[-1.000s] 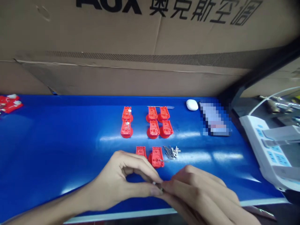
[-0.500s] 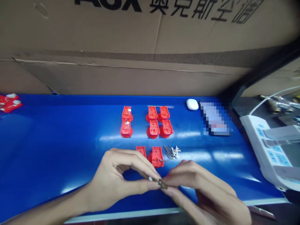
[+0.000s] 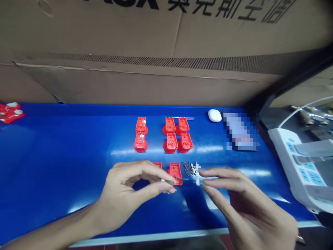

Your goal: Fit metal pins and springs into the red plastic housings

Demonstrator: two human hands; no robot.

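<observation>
My left hand (image 3: 130,194) hovers over the blue table (image 3: 65,156) and pinches a small metal pin (image 3: 164,181) between thumb and forefinger. Just beyond its fingertips lie two red plastic housings (image 3: 174,172). My right hand (image 3: 241,205) has its fingers stretched out and holds a small white piece (image 3: 197,182) at the fingertips, right beside a heap of metal pins (image 3: 190,168). Farther back stand a pair of red housings with metal parts fitted (image 3: 141,136) and a block of several bare red housings (image 3: 177,135).
A big cardboard box (image 3: 161,52) walls off the back of the table. A white earbud case (image 3: 214,115) and a blurred flat item (image 3: 239,133) lie at the back right. A white power strip (image 3: 299,163) sits off the right edge. More red parts (image 3: 10,113) lie far left.
My hands were joined over one small part near the front edge. They have moved apart and slightly away from me; the right hand has gone toward the pin heap.
</observation>
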